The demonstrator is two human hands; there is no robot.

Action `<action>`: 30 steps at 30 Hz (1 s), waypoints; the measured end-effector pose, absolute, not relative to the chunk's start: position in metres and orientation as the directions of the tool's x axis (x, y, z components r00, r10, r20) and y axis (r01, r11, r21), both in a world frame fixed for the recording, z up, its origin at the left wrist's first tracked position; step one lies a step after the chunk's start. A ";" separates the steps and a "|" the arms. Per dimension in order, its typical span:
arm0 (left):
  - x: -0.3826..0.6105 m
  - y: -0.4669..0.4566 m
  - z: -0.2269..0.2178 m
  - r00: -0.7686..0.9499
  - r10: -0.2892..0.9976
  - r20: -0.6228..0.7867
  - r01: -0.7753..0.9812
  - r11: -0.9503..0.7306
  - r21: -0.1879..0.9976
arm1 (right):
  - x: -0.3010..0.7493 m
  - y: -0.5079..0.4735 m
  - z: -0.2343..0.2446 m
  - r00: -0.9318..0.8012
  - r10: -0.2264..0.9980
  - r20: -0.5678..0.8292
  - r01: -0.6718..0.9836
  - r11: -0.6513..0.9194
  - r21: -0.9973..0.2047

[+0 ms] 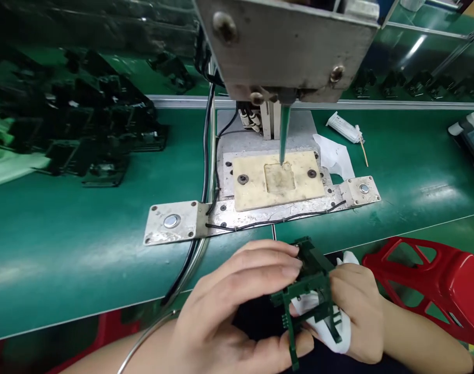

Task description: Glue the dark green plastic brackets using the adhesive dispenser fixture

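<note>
While the left hand [237, 311] and right hand [361, 311] both pinch the green frame [314, 262], a gentle grip seems best — its ribs look thin; support both sides.

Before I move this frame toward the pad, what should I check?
1. Grip on frame by left hand and right hand: ok.
2. No part in recess of pad: ok.
3. Gap between tip and pad: cannot tell.
4. Loose wire lying off pad: ok.
5. No damage on frame: cannot tell.
</note>
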State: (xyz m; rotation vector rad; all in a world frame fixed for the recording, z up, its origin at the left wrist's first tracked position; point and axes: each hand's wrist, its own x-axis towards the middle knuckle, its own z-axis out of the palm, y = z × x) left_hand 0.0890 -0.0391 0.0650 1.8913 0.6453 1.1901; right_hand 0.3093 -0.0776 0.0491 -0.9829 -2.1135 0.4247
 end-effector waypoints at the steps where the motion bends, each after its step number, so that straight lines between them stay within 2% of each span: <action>1: 0.089 -0.040 0.065 0.424 0.743 0.518 -0.004 -0.570 0.821 | 0.306 -0.078 0.047 -0.409 0.753 0.515 0.511 0.657 -0.555; 4: 0.088 -0.045 0.062 0.389 0.737 0.553 -0.026 -0.591 0.806 | 0.302 -0.079 0.044 -0.394 0.749 0.533 0.525 0.660 -0.538; 9: 0.088 -0.049 0.060 0.339 0.776 0.532 -0.007 -0.563 0.826 | 0.315 -0.069 0.055 -0.494 0.741 0.455 0.533 0.672 -0.515; 14: 0.094 -0.045 0.061 0.321 0.789 0.524 -0.020 -0.548 0.836 | 0.323 -0.060 0.064 -0.495 0.700 0.516 0.537 0.713 -0.452; 20: 0.095 -0.040 0.055 0.304 0.778 0.549 -0.007 -0.575 0.818 | 0.307 -0.059 0.057 -0.476 0.754 0.452 0.509 0.656 -0.558; 22: 0.093 -0.040 0.053 0.299 0.786 0.541 -0.002 -0.567 0.824 | 0.307 -0.057 0.053 -0.475 0.765 0.436 0.522 0.643 -0.560; 24: 0.092 -0.039 0.050 0.296 0.799 0.524 0.029 -0.555 0.831 | 0.313 -0.056 0.051 -0.438 0.779 0.449 0.578 0.627 -0.523; 28: 0.090 -0.037 0.049 0.211 0.811 0.546 0.179 -0.581 0.794 | 0.335 -0.064 0.053 -0.247 0.761 0.599 0.776 0.526 -0.349; 30: 0.092 -0.034 0.050 0.186 0.802 0.567 0.228 -0.597 0.769 | 0.337 -0.068 0.060 -0.252 0.777 0.577 0.818 0.490 -0.303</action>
